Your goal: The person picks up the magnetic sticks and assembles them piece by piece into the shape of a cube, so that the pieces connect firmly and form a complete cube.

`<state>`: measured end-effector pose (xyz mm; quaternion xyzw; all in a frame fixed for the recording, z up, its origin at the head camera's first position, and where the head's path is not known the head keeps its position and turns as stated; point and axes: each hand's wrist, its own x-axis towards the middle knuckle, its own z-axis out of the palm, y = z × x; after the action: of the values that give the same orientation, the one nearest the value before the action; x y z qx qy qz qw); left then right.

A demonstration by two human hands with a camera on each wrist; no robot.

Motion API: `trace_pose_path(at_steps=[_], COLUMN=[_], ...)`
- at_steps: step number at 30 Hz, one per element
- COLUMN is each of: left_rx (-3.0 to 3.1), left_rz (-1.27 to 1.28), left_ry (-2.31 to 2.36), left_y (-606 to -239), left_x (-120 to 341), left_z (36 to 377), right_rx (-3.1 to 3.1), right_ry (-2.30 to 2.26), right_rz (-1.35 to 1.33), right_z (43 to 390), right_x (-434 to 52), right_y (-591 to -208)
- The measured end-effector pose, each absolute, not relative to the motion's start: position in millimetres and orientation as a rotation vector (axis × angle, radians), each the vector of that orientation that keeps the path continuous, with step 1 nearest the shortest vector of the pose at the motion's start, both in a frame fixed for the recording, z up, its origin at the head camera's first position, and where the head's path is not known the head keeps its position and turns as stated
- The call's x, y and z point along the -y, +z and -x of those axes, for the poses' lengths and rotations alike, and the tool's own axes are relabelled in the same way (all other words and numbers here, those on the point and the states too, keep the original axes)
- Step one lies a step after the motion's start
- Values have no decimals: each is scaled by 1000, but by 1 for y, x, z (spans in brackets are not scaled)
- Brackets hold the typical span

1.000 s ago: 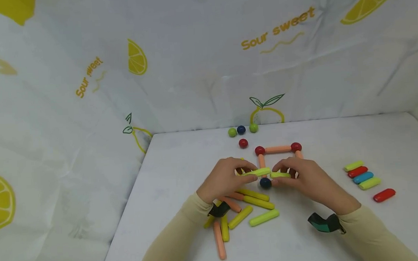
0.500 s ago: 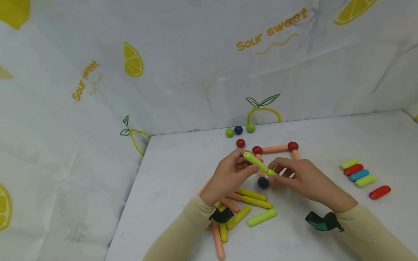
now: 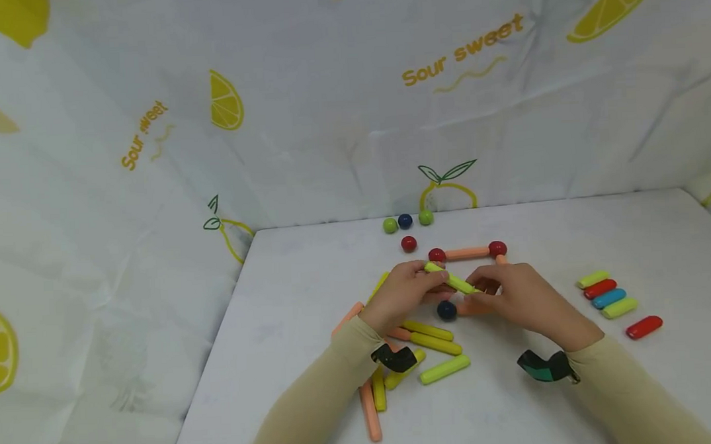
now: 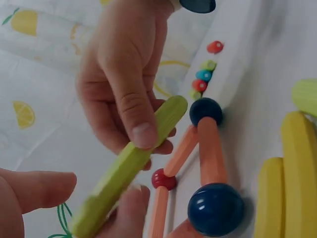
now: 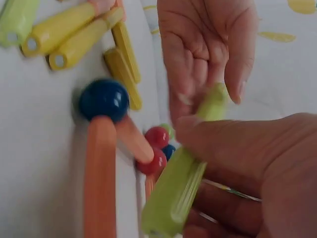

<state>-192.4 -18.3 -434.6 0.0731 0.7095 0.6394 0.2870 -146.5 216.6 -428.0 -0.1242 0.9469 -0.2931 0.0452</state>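
A light green rod is pinched by my right hand near its right end, thumb on top. It slants up to the left, above the table. My left hand is at its other end; in the right wrist view the left thumb stands straight and apart from it. Just below the hands lies a frame of orange rods joined by glossy balls: two red balls at the back, one red ball at the right corner, and a dark blue ball in front. My hands partly hide the frame.
Yellow rods, orange rods and a light green rod lie loosely under and before my left arm. Short red, blue and green pieces line the right side. Spare balls sit at the back, before a lemon-print cloth.
A second ago each hand held a light green rod; half a second ago these met end to end. My left fingers have since spread, and the rod now tilts less steeply.
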Motion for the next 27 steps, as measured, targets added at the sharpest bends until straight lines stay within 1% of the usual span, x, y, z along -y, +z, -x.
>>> trace_pose_path(at_steps=[7, 18, 27], left_rx=[-2158, -2457, -2475], left_rz=[-67, -209, -227], left_ry=[1565, 1093, 982], left_y=[-437, -444, -449], left_x=[16, 7, 2], left_z=[201, 192, 189], right_rx=[-2858, -2825, -2826], right_ry=[-707, -666, -664], right_rz=[264, 161, 173], right_z=[170, 181, 186], right_x=[-232, -227, -224], right_y=[-425, -431, -436])
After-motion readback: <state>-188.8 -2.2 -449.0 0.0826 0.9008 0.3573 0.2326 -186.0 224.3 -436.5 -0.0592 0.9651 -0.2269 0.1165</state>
